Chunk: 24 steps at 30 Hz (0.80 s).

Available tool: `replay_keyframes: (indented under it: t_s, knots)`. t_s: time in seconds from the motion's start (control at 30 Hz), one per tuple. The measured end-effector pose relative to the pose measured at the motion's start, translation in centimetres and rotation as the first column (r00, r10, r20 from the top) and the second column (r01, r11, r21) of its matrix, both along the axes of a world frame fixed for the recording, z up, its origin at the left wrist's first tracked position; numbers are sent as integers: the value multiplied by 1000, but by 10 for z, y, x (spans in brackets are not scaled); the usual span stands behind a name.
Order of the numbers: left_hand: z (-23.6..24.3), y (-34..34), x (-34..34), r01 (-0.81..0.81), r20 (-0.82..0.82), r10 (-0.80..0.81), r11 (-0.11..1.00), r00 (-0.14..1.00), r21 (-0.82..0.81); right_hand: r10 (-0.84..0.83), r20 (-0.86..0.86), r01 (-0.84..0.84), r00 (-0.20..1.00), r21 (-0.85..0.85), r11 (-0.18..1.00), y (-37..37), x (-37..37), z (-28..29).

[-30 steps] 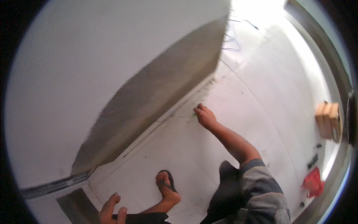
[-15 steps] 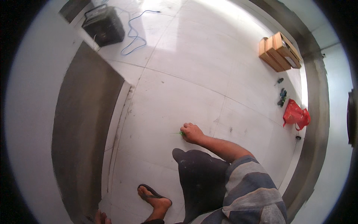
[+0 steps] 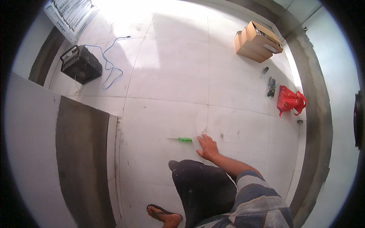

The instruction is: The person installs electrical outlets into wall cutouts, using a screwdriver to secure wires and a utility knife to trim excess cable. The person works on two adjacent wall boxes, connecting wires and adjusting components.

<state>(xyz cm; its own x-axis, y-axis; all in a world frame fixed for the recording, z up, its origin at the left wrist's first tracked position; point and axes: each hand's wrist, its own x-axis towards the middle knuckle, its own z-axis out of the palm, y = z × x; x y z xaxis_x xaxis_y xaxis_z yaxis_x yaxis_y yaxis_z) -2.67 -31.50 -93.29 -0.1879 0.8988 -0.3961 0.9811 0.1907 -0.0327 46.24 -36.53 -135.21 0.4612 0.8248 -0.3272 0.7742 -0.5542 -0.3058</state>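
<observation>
A screwdriver with a green handle point(image 3: 185, 140) lies on the white tiled floor point(image 3: 163, 117), its thin shaft pointing left. Just right of the handle end is my right hand point(image 3: 208, 147), its fingers spread and holding nothing. A small gap separates the fingertips from the handle. My left hand is out of the picture.
A black box-shaped device point(image 3: 81, 65) stands at the far left, beside a blue cable point(image 3: 107, 62). Toward the far right are a cardboard box point(image 3: 256, 43), pliers point(image 3: 271, 87) and a red bag point(image 3: 291, 100). A low wall point(image 3: 81, 152) runs along the left.
My right hand has let go of the screwdriver and moved right, its fingers opening. The screwdriver now lies on the floor. My left hand has left the lower edge, and the view has shifted.
</observation>
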Motion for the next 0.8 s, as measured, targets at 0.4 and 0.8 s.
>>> replay_keyframes:
  t_s: [0.4,0.8]
  knots:
    - [-27,4,11,-19,210,16,1000,978,13,23,-158,-81,987,-365,927,-55,-4,2]
    - [-43,48,14,74,257,-34,986,966,-148,78,-56,-92,995,-324,941,-65,-5,-6]
